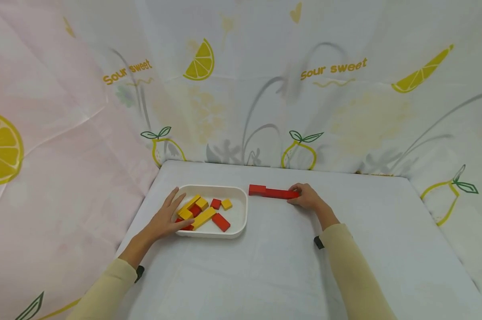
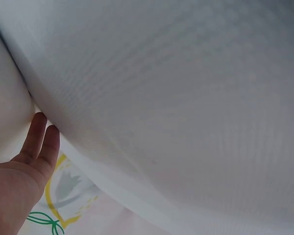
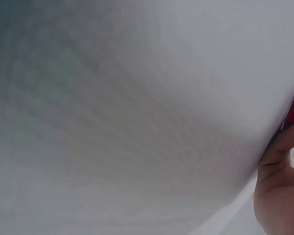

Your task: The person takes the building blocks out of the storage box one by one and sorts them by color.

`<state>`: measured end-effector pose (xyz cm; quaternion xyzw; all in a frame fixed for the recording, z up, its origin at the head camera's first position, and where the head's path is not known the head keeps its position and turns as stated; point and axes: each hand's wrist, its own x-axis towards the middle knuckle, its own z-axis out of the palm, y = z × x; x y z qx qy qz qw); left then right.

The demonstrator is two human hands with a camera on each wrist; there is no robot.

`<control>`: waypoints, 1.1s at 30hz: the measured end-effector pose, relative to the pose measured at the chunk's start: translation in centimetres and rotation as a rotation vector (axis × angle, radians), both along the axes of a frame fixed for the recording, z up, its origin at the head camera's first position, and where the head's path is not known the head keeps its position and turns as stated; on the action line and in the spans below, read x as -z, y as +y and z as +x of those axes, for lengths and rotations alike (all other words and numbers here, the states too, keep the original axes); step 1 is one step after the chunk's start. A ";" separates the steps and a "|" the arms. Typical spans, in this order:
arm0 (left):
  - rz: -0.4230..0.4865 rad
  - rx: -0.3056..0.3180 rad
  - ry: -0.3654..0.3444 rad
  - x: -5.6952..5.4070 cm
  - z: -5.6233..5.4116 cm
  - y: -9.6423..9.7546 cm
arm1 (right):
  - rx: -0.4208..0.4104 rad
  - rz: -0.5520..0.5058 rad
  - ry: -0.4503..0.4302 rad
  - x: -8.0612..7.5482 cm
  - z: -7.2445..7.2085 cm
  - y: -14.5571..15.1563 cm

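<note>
The right hand [image 1: 306,198] pinches a red bar [image 1: 279,194] (bare desk [image 1: 385,231] spreads rightward); the left hand [image 1: 163,222], fingers spread, overlaps the white tray [image 1: 214,235] edge.

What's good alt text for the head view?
A person's right hand pinches the right end of a row of red blocks on a white table; the left hand is over the left end of a white tray of red and yellow blocks.

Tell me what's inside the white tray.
Red blocks and yellow blocks lie in the white tray. The left hand covers part of its left side; what lies beneath cannot be seen.
</note>
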<state>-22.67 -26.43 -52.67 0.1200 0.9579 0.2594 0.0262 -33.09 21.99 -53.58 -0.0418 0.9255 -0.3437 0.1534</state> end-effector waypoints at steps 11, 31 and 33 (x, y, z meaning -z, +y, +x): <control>0.018 0.011 0.006 -0.1 0.1 0.0 | 0.003 -0.010 0.003 0.1 0.0 0.1; 0.024 0.006 0.010 -0.1 0.0 0.0 | 0.009 -0.014 -0.019 -0.2 0.2 -0.1; 0.018 0.005 0.009 -0.1 0.0 0.0 | 0.008 -0.014 -0.022 -0.4 0.2 -0.2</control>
